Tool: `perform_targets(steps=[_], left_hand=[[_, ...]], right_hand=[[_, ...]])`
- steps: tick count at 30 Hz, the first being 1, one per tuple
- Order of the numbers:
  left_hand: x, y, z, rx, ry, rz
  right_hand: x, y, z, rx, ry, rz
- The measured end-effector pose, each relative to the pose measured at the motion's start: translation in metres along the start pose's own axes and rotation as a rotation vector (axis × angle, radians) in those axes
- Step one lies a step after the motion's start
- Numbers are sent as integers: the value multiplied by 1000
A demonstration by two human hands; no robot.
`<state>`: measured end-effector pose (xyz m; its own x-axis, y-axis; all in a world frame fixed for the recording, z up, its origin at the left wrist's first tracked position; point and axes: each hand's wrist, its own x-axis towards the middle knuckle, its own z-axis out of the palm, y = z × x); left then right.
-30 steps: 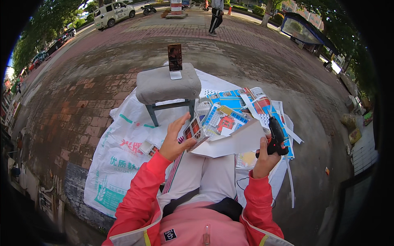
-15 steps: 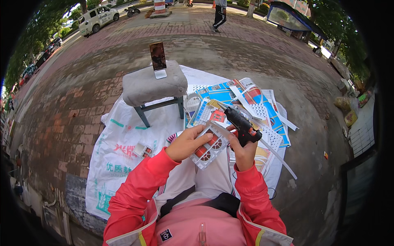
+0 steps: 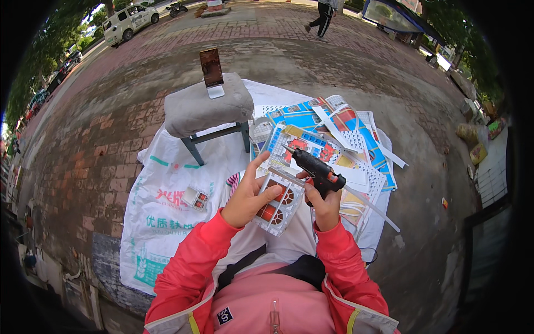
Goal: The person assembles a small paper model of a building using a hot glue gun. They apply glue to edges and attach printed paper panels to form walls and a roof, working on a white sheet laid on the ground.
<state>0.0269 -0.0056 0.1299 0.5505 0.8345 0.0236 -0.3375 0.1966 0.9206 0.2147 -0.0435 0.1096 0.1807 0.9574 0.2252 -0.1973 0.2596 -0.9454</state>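
A small model building front (image 3: 286,216), grey-white with red panels and arched brown windows, is tilted above my lap. My left hand (image 3: 245,196) grips its left side, thumb across the face and index finger lifted off. In my right hand (image 3: 325,209) is a black hot glue gun (image 3: 316,170). Its pale nozzle points up and to the left, beyond the piece's upper edge. The right fingers wrap round the gun's handle and are partly hidden by it; the fingertips come close to the piece's right edge. A smaller grey-and-red model part (image 3: 194,199) lies to the left.
Printed model sheets (image 3: 311,114) and cut white strips (image 3: 384,156) are piled on the white woven sack (image 3: 167,222) ahead. A grey cushioned stool (image 3: 192,114) carries a propped phone (image 3: 211,68). Farther off, a person (image 3: 324,19) walks on the paving near a parked van (image 3: 129,23).
My left index finger has lifted and stretched upward from the piece. The glue gun has shifted slightly left, its nozzle now lower in view. The distant walker has moved right.
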Motion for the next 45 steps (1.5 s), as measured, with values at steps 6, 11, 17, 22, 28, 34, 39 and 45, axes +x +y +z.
perform_targets(steps=[6,11,17,22,28,34,39,45], left_hand=[[0,-5,-7,-13,-68,-45],[-4,-4,-7,13,-31,-68],[-12,-3,-5,15,0,-65],[-14,-10,-6,2,-18,-17],[-14,-14,-5,44,6,-48],[-14,-17,-2,-6,-8,-29],[-17,-20,13,26,83,88],[-18,-15,26,346,311,368]], right_hand=[[-4,2,3,-30,-36,6],[-8,-1,2,-71,-37,-20],[-11,0,2,-63,-8,-1],[-11,-4,-1,-57,19,9],[-14,-6,4,-121,-7,0],[-16,-10,-2,-178,-56,12],[-17,-31,-8,-286,109,-11],[-37,-72,-8,-566,-117,-284]])
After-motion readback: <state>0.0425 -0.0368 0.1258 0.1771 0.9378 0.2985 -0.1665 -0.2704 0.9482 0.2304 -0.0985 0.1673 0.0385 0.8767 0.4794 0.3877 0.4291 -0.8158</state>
